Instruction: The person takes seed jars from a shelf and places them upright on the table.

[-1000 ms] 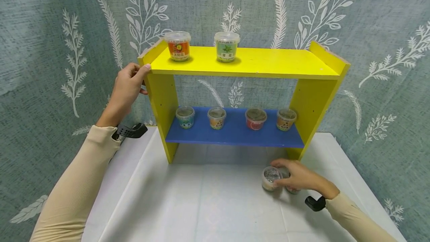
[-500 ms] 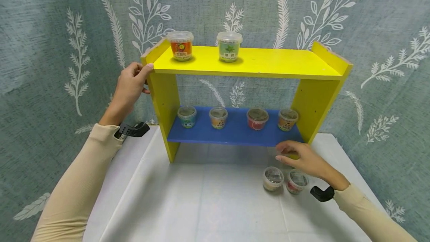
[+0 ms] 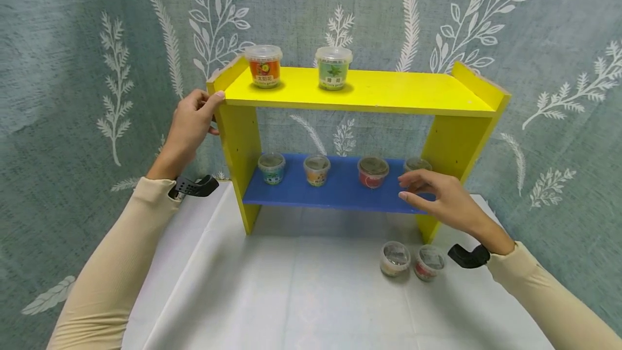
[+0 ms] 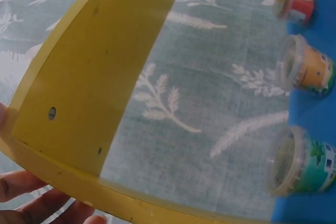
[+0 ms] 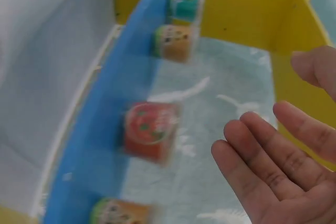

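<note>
My left hand (image 3: 188,123) grips the upper left corner of the yellow shelf unit (image 3: 398,89), thumb on the front edge and fingers around the side panel. The right hand (image 3: 449,201) is raised in front of the right end of the blue shelf board (image 3: 340,194). Its fingers are spread and hold nothing, as the right wrist view also shows. Behind it, partly hidden, stands a lidded plastic cup (image 3: 417,164) with an orange label. Along the same board are a red-labelled cup (image 3: 373,173), an orange-labelled cup (image 3: 317,172) and a teal-labelled cup (image 3: 272,169).
On the top board stand an orange-red cup (image 3: 265,72) and a green cup (image 3: 333,72). Two more lidded cups, a pale one (image 3: 394,259) and a red-labelled one (image 3: 430,263), sit on the white tablecloth (image 3: 311,296) at front right. Patterned curtain (image 3: 379,15) hangs behind.
The right hand has let go of the pale cup on the table and risen to the blue board's level. The left hand keeps its grip on the shelf corner.
</note>
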Motion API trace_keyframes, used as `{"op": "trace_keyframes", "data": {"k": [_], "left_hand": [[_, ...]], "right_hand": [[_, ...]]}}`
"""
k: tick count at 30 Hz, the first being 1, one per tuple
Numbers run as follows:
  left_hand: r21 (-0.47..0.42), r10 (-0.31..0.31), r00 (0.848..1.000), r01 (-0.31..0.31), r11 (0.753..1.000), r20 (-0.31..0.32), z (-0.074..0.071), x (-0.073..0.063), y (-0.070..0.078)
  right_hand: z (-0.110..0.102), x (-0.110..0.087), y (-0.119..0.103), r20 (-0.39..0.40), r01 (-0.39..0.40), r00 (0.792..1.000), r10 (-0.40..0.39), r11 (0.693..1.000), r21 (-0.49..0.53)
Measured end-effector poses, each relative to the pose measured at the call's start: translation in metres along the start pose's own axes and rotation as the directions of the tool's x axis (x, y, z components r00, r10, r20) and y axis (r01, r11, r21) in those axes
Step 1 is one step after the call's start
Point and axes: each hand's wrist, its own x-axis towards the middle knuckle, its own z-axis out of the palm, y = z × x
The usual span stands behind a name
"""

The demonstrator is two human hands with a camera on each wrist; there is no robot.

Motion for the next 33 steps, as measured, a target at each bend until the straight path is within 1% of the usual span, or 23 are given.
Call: {"op": "trace_keyframes", "data": {"k": [2,9,15,20,27,33], "left_hand": [[0.001,0.0,1.0,0.0,1.0,0.004,0.0,0.0,0.0],[-0.002,0.006,1.0,-0.007,1.0,-0.01,0.001,0.0,0.0],[-0.008,0.011,1.0,-0.011,1.0,-0.008,0.002,0.0,0.0],[-0.015,0.009,1.0,-0.009,1.0,-0.016,0.002,0.0,0.0],[-0.014,0.006,1.0,-0.007,1.0,-0.02,0.002,0.0,0.001],[-0.013,0.0,1.0,0.0,1.0,-0.017,0.003,-0.002,0.0]], "right_hand": [[-0.002,0.006,-0.006,-0.013,0.025,1.0,-0.024,1.0,0.003],[-0.002,0.025,-0.02,-0.06,0.079,0.995,-0.079,0.997,-0.002],[-0.002,0.04,-0.033,-0.084,0.123,0.989,-0.119,0.992,0.033],[-0.004,0.056,-0.047,-0.091,0.17,0.982,-0.166,0.985,0.038],[-0.01,0.076,-0.069,-0.109,0.234,0.967,-0.231,0.972,0.016],[-0.012,0.093,-0.085,-0.127,0.251,0.961,-0.246,0.967,0.03]]}}
